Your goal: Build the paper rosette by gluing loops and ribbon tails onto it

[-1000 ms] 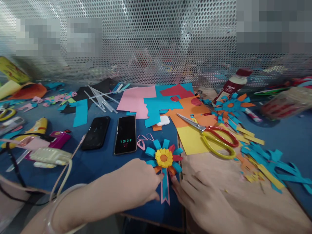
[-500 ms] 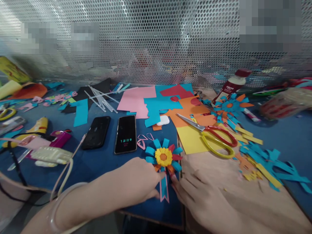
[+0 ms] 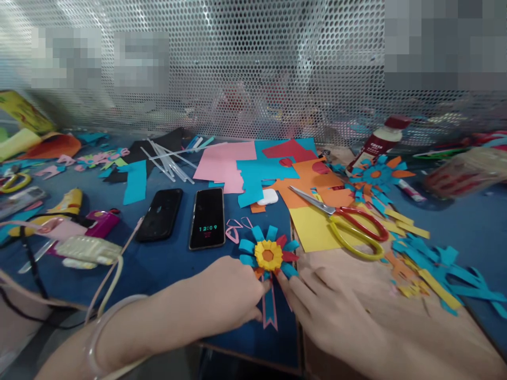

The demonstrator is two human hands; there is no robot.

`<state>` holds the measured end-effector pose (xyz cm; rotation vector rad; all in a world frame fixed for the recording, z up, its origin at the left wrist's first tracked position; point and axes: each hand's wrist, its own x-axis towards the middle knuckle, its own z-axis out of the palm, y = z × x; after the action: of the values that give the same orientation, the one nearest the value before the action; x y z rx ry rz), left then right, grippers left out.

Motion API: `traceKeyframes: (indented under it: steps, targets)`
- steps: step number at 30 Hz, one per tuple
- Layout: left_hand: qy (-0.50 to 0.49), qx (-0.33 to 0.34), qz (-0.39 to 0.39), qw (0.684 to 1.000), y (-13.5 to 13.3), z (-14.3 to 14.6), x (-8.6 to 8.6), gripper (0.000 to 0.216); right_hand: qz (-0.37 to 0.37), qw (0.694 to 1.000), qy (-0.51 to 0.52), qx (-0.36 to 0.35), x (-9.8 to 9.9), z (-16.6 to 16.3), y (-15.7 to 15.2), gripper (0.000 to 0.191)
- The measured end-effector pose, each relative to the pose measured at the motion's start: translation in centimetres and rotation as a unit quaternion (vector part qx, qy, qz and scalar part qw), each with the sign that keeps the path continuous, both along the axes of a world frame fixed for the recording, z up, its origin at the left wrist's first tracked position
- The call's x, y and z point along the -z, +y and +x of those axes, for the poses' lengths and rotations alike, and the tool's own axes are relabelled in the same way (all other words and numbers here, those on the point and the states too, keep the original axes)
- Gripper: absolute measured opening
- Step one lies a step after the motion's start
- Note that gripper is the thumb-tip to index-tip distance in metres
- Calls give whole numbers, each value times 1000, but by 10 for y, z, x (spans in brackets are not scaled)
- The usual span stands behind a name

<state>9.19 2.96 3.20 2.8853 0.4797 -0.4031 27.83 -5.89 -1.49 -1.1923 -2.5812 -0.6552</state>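
the round, yellow-centred, blue-petalled paper flower (image 3: 268, 256) is touched by the left hand (image 3: 235, 289) and right hand (image 3: 322, 298); whether it is pinched cannot be told; light, even pressure is advised.

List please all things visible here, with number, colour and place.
paper flower: one, yellow, blue, red and orange, front centre
ribbon tail: one, blue edged pink, below flower
second flower: one, blue and orange, right
scissors: one, red and yellow handles, centre right
phones: two, black, centre left
case: one, white, centre
paper sheets: several, mixed colours, back middle
scraps: many, mixed colours, both sides
thin sticks: several, clear, back left
bottle: one, red and white, back right
container: one, clear, far right
unclear items: several, mixed colours, left
mesh panel: one, silver, behind
table: one, mostly blue, underneath
bracelet: one, translucent, lower left
left hand: one, bare, flower's lower left
right hand: one, bare, flower's lower right
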Motion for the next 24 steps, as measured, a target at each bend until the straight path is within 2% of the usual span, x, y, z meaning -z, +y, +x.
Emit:
traceKeyframes:
  steps: [9,24]
  targets:
    - [-2,-7,-7,1000,1,0,1,23,-20,999,25,18,-2,0,-8,29]
    - [31,-8,-13,999,2,1,-6,30,-15,999,30,18,0,-3,-6,30]
